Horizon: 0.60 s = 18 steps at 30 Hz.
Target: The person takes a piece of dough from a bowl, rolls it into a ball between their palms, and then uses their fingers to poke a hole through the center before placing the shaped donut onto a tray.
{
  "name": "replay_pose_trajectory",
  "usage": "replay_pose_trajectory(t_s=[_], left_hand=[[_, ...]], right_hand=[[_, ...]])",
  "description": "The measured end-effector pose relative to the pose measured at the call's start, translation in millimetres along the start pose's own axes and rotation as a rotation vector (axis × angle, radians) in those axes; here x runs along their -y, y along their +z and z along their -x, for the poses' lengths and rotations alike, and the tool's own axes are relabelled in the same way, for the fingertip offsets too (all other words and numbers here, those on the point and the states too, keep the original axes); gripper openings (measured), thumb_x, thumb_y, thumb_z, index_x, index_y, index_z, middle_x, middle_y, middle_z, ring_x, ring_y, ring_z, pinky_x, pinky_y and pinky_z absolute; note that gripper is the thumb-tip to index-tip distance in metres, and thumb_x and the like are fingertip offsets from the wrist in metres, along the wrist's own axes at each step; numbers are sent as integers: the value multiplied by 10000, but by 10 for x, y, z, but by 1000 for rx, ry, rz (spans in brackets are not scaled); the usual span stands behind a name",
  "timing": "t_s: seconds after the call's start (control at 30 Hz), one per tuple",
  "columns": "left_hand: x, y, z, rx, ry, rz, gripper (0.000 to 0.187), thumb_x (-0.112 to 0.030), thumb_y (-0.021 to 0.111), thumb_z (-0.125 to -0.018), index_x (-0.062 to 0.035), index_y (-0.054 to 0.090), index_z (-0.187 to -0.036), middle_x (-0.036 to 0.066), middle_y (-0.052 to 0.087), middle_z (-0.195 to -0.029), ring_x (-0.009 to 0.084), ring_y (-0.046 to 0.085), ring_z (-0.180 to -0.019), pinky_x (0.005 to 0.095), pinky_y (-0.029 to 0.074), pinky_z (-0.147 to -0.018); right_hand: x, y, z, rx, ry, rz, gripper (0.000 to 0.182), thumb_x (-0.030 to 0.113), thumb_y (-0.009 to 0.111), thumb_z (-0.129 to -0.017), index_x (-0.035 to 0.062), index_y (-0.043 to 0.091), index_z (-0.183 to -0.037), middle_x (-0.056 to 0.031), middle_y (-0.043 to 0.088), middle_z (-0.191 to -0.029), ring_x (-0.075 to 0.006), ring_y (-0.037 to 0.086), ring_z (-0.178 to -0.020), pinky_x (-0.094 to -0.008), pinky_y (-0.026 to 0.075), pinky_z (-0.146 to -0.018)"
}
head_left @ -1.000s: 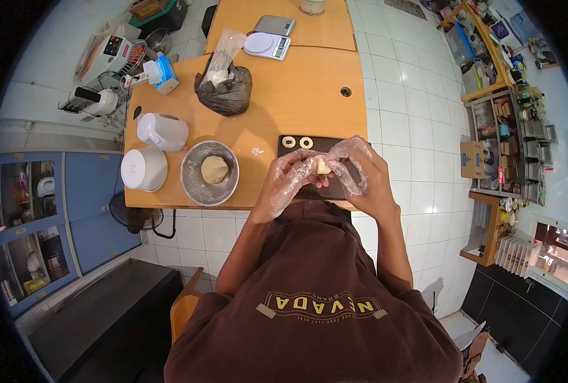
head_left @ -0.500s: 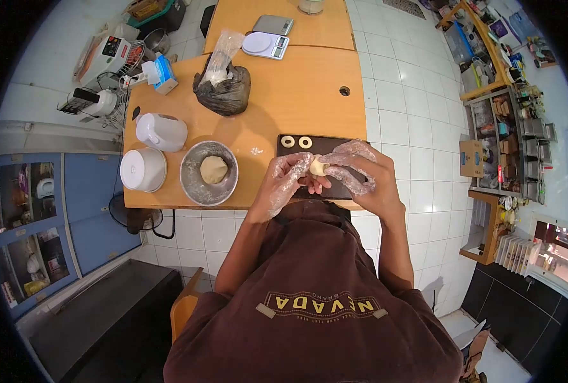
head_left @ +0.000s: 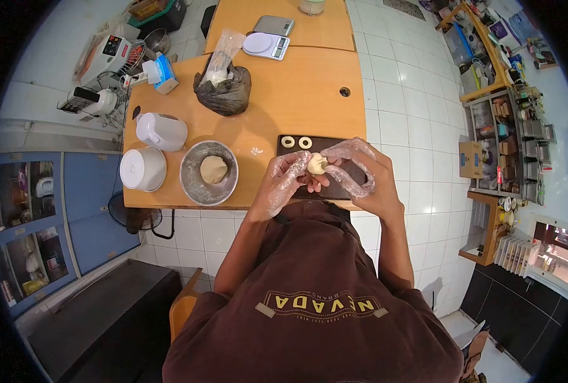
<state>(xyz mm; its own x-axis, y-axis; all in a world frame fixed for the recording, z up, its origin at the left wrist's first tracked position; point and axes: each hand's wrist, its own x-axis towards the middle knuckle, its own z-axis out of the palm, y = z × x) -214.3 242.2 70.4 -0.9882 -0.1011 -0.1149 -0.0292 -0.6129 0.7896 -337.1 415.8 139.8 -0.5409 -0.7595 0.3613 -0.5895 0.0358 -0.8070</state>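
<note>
A small pale piece of dough (head_left: 316, 164) is held up between my two hands, over the near part of a dark baking tray (head_left: 344, 183). My left hand (head_left: 285, 182) grips it from the left with thumb and fingers. From the right, the thumb and fingertips of my right hand (head_left: 367, 173) close on the same piece. Both hands are coated in white flour. Two dough rings (head_left: 297, 142) lie at the tray's far left corner. To the left, a metal bowl (head_left: 188, 182) holds a large round lump of dough (head_left: 214, 170).
Left of the bowl stand a white tub (head_left: 142, 170) and a white jug (head_left: 163, 132). Farther back are a black plastic bag (head_left: 226, 96), a white kitchen scale (head_left: 265, 45) and a blue box (head_left: 164, 75). The wooden table's (head_left: 297, 96) near edge runs just before my body.
The dough piece has turned a little between my fingers and shows more of its surface. My right-hand fingers have shifted slightly around it; the bowl and rings have stayed put.
</note>
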Motion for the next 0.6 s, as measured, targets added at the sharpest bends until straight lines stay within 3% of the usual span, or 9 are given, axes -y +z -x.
replay_pose_trajectory(t_s=[0.43,0.53,0.6], left_hand=[[-42,40,-4,-9,-14,-121,389,-291,490,-1133,62,644,-1180,169,752,-949,127,641,-766,289,552,-747],[-32,44,-2,-16,-2,-84,371,-272,497,-1130,65,631,-1205,169,746,-994,138,654,-791,298,555,-754],[-17,58,1,-47,30,-51,350,-249,513,-1123,67,622,-1225,168,740,-1031,151,669,-817,307,561,-766]], right_hand=[[-20,-2,55,3,-32,187,489,-42,804,-675,7,683,-1146,-191,689,-1113,-406,680,-1039,-454,569,-886],[-2,-2,53,18,-14,179,464,-36,811,-720,-4,665,-1159,-181,698,-1099,-383,694,-999,-438,572,-876],[17,51,4,-58,-17,68,392,-52,799,-760,-10,685,-1132,-159,719,-1049,-315,700,-956,-389,570,-837]])
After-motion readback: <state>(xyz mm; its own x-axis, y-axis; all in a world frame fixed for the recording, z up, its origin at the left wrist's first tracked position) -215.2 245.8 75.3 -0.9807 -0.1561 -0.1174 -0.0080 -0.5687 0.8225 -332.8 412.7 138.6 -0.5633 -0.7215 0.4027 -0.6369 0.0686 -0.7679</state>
